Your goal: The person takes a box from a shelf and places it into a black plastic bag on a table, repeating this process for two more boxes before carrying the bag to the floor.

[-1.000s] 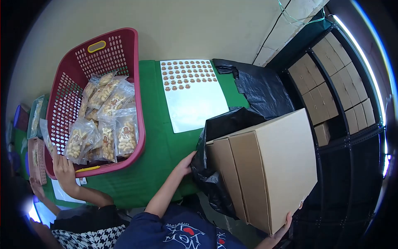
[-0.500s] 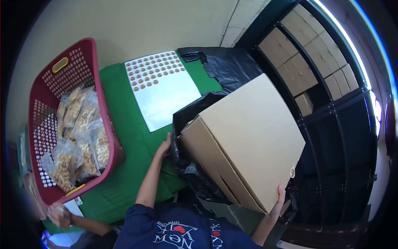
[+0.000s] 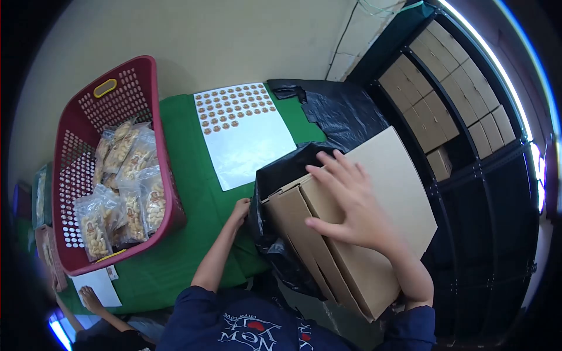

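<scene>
A large cardboard box (image 3: 386, 193) is tilted at the centre right, partly inside a black plastic bag (image 3: 272, 178) whose open edge runs along its left end. My left hand (image 3: 239, 212) is closed on the bag's left edge, beside the green cloth. Over the upper face of the box my right hand (image 3: 354, 205) spreads its fingers wide, slightly blurred, with the fingertips near the box's left edge and the bag. Beyond the box, a white sticker sheet (image 3: 249, 152) with rows of small round stickers lies on the table.
A red plastic basket (image 3: 167, 175) of clear bags of snacks (image 3: 137, 158) stands at the left on the green tablecloth (image 3: 187, 205). Another person's hand (image 3: 91, 298) rests by a white paper (image 3: 105, 286). Cardboard boxes (image 3: 427, 120) fill dark shelves at the right.
My right hand has left the box's lower right corner and moved up over its top face, fingers spread. My left hand stays at the bag's edge. The view has shifted slightly.
</scene>
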Action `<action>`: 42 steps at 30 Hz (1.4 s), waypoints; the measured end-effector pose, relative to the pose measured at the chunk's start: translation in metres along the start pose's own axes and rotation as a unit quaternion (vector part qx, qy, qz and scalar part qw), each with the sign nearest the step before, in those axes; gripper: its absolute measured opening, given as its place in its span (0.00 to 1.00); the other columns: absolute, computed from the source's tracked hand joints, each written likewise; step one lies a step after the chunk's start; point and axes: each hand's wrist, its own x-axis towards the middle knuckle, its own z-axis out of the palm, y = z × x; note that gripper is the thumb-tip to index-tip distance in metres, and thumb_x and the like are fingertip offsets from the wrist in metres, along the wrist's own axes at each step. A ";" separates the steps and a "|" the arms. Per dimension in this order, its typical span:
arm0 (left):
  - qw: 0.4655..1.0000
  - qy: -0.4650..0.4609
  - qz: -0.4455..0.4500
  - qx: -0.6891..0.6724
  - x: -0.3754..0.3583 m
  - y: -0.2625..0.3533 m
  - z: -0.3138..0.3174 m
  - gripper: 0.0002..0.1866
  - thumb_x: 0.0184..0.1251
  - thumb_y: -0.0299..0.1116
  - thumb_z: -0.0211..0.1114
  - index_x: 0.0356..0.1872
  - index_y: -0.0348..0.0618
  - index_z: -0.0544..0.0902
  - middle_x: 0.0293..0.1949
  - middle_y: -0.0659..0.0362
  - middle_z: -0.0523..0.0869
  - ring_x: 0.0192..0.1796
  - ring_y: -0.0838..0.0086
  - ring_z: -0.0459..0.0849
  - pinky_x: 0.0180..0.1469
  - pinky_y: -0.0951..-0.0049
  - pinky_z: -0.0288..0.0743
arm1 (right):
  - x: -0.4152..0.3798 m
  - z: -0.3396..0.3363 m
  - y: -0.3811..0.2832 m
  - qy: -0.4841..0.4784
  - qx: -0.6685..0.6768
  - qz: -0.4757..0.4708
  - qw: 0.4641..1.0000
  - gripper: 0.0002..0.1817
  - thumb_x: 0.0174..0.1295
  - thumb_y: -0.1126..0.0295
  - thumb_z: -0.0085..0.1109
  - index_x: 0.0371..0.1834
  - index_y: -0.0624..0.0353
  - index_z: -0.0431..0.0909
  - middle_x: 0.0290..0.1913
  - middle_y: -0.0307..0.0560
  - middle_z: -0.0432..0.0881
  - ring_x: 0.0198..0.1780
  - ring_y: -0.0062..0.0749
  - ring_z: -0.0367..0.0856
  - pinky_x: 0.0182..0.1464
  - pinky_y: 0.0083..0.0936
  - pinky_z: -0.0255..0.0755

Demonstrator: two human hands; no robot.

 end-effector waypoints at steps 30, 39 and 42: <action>0.966 -0.075 -0.165 -0.184 -0.155 0.097 0.034 0.39 0.57 0.66 0.50 0.61 0.47 0.58 0.60 0.52 0.64 0.60 0.65 0.64 0.53 0.61 0.66 | 0.045 0.042 0.023 0.054 -0.031 -0.008 0.998 0.32 0.45 0.56 0.53 0.56 0.58 0.65 0.59 0.56 0.62 0.65 0.58 0.52 0.58 0.68 0.41; 0.997 -0.076 0.003 0.008 -0.212 0.206 0.073 0.12 0.61 0.31 0.58 0.42 0.35 0.71 0.32 0.57 0.80 0.32 0.78 0.80 0.37 0.79 0.72 | 0.048 0.038 0.022 0.048 -0.028 -0.008 0.998 0.32 0.45 0.57 0.53 0.56 0.57 0.65 0.58 0.55 0.62 0.65 0.57 0.52 0.59 0.67 0.41; 0.990 -0.101 0.058 -0.078 -0.197 0.216 0.093 0.12 0.63 0.31 0.55 0.43 0.36 0.70 0.31 0.57 0.80 0.30 0.78 0.80 0.35 0.79 0.73 | 0.048 0.038 0.024 0.059 -0.027 -0.013 0.998 0.31 0.45 0.57 0.53 0.55 0.58 0.65 0.59 0.56 0.62 0.65 0.57 0.52 0.59 0.67 0.41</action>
